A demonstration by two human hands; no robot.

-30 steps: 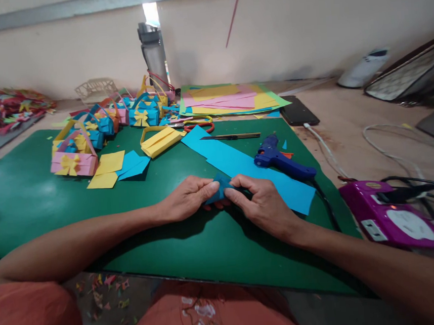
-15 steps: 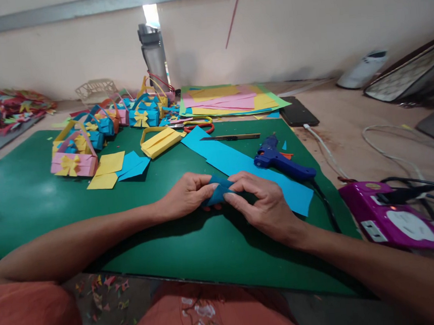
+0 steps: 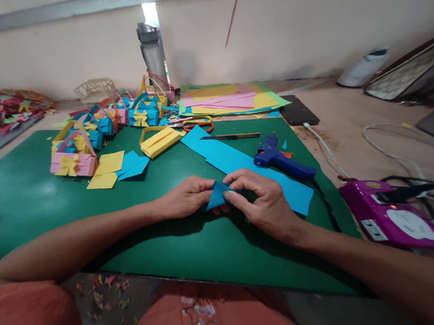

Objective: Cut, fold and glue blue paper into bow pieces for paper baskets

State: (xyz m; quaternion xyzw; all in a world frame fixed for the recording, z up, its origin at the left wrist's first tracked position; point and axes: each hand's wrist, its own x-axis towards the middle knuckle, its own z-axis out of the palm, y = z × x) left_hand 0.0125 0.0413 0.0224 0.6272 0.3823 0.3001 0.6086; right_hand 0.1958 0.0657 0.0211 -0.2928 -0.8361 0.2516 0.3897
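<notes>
A small folded piece of blue paper [image 3: 216, 196] is held just above the green mat [image 3: 163, 250], between my two hands. My left hand [image 3: 189, 196] pinches its left side, with some fingertips showing beneath it. From the right, my right hand [image 3: 258, 199] grips it between thumb and fingers; part of the paper is hidden by the fingers. Beyond my hands lie long blue paper strips [image 3: 235, 161]. A blue glue gun [image 3: 284, 163] rests across them at the right. Farther back is a yellow paper basket [image 3: 161, 141] with a handle.
Small paper baskets with bows [image 3: 74, 165] stand at the left, near yellow squares [image 3: 107, 162] and blue squares [image 3: 131, 164]. Scissors [image 3: 199, 124], a cutter knife [image 3: 233, 136], a paper stack [image 3: 231, 99] and a phone [image 3: 298, 111] lie behind. A purple power strip [image 3: 395, 219] with cables sits right.
My left fingers have slid slightly down and left along the blue paper, and a pointed, triangular face of it now shows between my hands. My right hand has barely moved.
</notes>
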